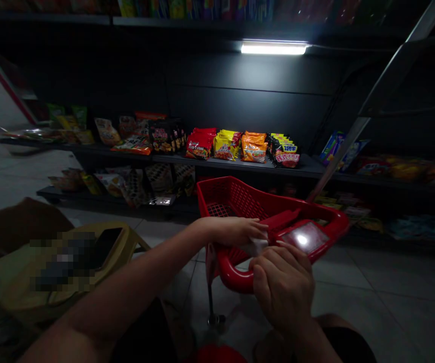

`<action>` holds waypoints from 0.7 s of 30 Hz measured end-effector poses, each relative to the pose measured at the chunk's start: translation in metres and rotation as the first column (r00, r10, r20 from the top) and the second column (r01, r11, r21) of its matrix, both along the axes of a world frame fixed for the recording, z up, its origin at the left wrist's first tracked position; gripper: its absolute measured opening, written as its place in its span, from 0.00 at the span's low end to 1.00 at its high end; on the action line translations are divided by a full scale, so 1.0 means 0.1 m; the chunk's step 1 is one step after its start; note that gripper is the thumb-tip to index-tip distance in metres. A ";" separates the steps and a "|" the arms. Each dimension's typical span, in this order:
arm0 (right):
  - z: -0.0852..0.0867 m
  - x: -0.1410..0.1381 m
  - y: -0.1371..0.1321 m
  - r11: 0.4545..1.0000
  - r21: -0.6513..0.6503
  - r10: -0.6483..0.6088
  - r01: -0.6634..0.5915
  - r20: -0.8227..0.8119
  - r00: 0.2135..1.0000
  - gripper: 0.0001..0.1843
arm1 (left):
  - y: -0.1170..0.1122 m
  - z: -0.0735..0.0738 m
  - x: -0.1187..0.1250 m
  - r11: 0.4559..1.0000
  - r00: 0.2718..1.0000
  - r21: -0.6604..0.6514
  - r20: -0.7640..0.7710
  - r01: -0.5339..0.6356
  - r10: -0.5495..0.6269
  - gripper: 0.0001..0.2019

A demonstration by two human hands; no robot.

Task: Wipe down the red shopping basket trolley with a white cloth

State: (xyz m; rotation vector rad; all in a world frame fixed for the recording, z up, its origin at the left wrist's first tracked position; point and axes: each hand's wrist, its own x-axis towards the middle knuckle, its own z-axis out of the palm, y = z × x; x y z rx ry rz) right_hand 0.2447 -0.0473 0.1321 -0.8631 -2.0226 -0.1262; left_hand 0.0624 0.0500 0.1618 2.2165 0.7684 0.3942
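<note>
A red plastic shopping cart (247,196) stands in front of me, its curved handle toward my body. My right hand (285,282) is wrapped round the near part of the handle. My left hand (238,232) reaches across to the cart's inner edge, with its fingers bent over a crumpled white cloth (258,244). That cloth touches the red plastic beside the handle; whether it is fabric or tissue I cannot tell. A shiny panel (304,238) set in the handle area reflects light. Part of the left fingers is hidden behind the cloth.
Dark shelves (202,162) carry several snack packets (227,145) behind the cart. A slanting metal pole (376,96) crosses on the right. At left stands a wooden stool (126,237) with a phone (106,244). A lit tube lamp (273,48) hangs above.
</note>
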 end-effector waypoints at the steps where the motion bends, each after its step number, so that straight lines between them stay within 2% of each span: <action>1: 0.00 -0.01 0.00 1.000 0.004 0.001 -0.001 -0.002 1.000 0.17 | 0.12 -0.03 0.08 1.000 1.000 0.013 -0.024 0.019 -0.019 0.26; 3: 0.02 0.00 0.02 1.000 0.004 0.006 -0.006 0.012 1.000 0.17 | 0.31 -0.09 0.21 0.994 0.998 0.111 -0.062 -0.011 0.018 0.22; 5: 0.04 0.01 0.03 1.000 -0.002 0.012 -0.012 0.030 0.999 0.18 | 0.39 -0.12 0.29 0.968 0.988 0.233 -0.093 -0.098 0.123 0.20; 7: 0.06 0.04 0.03 1.000 -0.006 0.021 -0.021 0.032 0.999 0.18 | 0.37 -0.11 0.28 0.938 0.971 0.307 -0.120 -0.161 0.206 0.19; 8: 0.06 0.06 0.03 1.000 -0.008 0.031 -0.030 0.026 0.999 0.18 | 0.32 -0.08 0.24 0.937 0.970 0.311 -0.128 -0.157 0.205 0.19; 10: 0.07 0.11 0.01 0.998 -0.010 0.069 -0.069 0.017 0.997 0.17 | 0.17 0.00 0.11 0.963 0.982 0.251 -0.130 -0.098 0.134 0.20; 12: 0.07 0.15 -0.03 0.994 -0.010 0.112 -0.112 -0.002 0.994 0.17 | 0.01 0.10 -0.06 0.992 0.992 0.121 -0.117 -0.039 0.054 0.24; 14: 0.06 0.18 -0.07 0.990 0.000 0.143 -0.143 -0.029 0.989 0.16 | -0.12 0.17 -0.19 0.999 0.993 0.024 -0.109 -0.032 0.034 0.27; 16: 0.05 0.18 -0.11 0.989 0.019 0.147 -0.147 -0.056 0.988 0.16 | -0.16 0.19 -0.21 1.000 0.991 0.007 -0.131 -0.021 0.022 0.29; 18: 0.04 0.14 -0.15 0.989 0.053 0.143 -0.139 -0.072 0.987 0.15 | -0.08 0.14 -0.08 0.997 0.985 0.075 -0.170 -0.004 0.017 0.28; 21: 0.02 0.06 -0.19 0.986 0.117 0.132 -0.121 -0.089 0.987 0.17 | 0.22 -0.02 0.34 0.965 0.981 0.259 -0.175 -0.040 0.087 0.24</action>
